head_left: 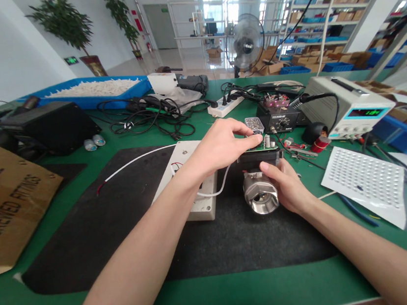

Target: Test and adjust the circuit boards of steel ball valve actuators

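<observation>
A motorized valve stands on the black mat (215, 250): a shiny metal threaded valve body (260, 192) under a black housing (258, 157), with an open circuit board (271, 147) on top. My right hand (289, 184) grips its right side, the thumb on the housing's front edge. Above the board, my left hand (226, 142) has thumb and forefinger closed together; what is between them is too small to make out. A pale box cover (201, 211) lies under my left forearm, with a white cable (218, 193) running from it towards the valve.
A soldering station (279, 121) and a power supply (350, 107) with a lit display stand at the back right. A white sheet with holes (366, 182) lies right. Tangled black cables (150, 114) and a blue tray (88, 103) are behind; a cardboard box (7, 201) stands left.
</observation>
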A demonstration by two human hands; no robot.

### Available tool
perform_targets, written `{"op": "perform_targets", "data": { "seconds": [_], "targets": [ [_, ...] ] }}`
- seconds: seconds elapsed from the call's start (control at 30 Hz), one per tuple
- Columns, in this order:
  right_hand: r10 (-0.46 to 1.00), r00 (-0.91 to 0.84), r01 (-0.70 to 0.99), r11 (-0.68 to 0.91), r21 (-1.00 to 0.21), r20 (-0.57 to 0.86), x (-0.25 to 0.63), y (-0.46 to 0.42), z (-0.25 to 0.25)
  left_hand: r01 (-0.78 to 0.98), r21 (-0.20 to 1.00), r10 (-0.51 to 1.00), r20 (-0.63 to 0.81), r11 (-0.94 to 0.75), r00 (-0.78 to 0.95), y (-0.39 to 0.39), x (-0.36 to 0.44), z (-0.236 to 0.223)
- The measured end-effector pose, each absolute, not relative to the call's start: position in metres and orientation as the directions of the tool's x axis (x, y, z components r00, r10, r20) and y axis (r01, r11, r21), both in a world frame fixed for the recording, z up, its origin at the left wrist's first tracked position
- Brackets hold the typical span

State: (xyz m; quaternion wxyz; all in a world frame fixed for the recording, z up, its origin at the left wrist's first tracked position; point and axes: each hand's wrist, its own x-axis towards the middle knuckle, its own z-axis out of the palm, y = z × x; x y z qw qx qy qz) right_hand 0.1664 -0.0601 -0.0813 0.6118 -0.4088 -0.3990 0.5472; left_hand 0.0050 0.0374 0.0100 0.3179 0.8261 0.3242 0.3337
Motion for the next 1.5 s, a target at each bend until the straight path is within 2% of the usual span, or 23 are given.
{"op": "perform_targets", "data": {
  "seconds": [0.83, 1.5],
  "targets": [
    [0.994, 0.097, -0.302, 0.067, -0.951, 0.039, 0.1655, -0.0606, -0.0811, 0.338, 0.756, 0.763, 0.314, -0.561, 0.565, 0.0364, 0.0045, 0.0124],
    [0.997, 0.071, -0.356, 0.065, -0.932, 0.042, 0.1655, -0.0609, -0.0805, 0.320, 0.765, 0.758, 0.315, -0.559, 0.571, 0.0373, 0.0040, 0.0120]
  ]
}}
